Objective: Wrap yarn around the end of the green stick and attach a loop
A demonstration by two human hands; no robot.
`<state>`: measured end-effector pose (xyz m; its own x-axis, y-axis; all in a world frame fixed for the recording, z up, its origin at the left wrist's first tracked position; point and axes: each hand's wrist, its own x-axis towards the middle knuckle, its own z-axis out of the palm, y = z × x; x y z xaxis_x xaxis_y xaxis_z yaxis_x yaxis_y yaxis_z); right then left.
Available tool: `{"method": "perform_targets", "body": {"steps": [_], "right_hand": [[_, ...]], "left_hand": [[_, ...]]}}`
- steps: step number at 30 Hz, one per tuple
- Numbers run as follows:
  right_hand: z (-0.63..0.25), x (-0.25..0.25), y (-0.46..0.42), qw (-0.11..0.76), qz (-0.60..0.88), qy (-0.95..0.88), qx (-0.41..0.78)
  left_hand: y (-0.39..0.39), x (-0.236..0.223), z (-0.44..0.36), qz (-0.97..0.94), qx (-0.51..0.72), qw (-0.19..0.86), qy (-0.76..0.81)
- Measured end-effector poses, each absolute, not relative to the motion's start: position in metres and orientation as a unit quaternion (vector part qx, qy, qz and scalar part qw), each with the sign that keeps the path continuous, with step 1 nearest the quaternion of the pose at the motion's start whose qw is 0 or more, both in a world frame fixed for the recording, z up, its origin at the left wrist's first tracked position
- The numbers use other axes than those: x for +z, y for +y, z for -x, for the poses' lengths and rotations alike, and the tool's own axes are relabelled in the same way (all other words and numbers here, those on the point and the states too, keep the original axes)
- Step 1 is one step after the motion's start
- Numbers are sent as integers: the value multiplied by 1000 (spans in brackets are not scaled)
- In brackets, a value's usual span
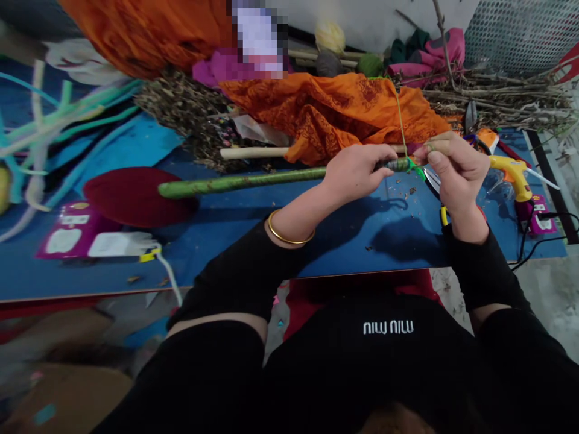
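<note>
A long green-wrapped stick (pixel 253 181) lies level above the blue table, its thick left end over a dark red oval piece (pixel 131 196). My left hand (pixel 353 172) is closed around the stick near its right end. Just beyond, my right hand (pixel 459 169) pinches green yarn (pixel 401 123) at the stick's tip, fingertips pressed together. That strand runs up over the orange cloth towards a green yarn ball (pixel 370 65). Partly under my right hand are scissors (pixel 432 179) with open blades; the hand hides some of their handle.
A yellow glue gun (pixel 511 172) with a black cord is at the right. Orange patterned cloth (pixel 335 111), dry twigs (pixel 506 99) and a pale stick (pixel 253 153) lie behind. Foam-like tubes (pixel 67 120) and a purple packet (pixel 67 232) occupy the left of the blue table (pixel 253 241).
</note>
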<state>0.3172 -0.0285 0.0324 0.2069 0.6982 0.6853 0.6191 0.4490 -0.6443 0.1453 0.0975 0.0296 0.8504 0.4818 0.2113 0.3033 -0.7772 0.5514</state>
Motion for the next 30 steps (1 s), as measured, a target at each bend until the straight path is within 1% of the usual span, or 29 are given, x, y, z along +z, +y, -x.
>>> {"method": "perform_targets", "body": {"steps": [4, 6, 10, 14, 18, 24, 30], "right_hand": [[-311, 39, -37, 501, 538, -678, -13], [-309, 42, -38, 482, 547, -685, -16], [-311, 45, -36, 480, 556, -677, 48], [-312, 45, -33, 438, 533, -715, 110], [-310, 41, -31, 417, 492, -755, 123], [-303, 39, -35, 434, 470, -767, 44], [-306, 42, -36, 503, 528, -679, 86]], "left_hand": [[102, 31, -146, -926, 199, 225, 230], [105, 34, -144, -925, 198, 221, 238], [115, 43, -138, -919, 205, 225, 251], [121, 49, -131, -916, 222, 230, 243], [119, 52, -132, -914, 215, 238, 249], [113, 51, -139, -910, 197, 249, 266], [104, 25, -149, -926, 125, 305, 187]]}}
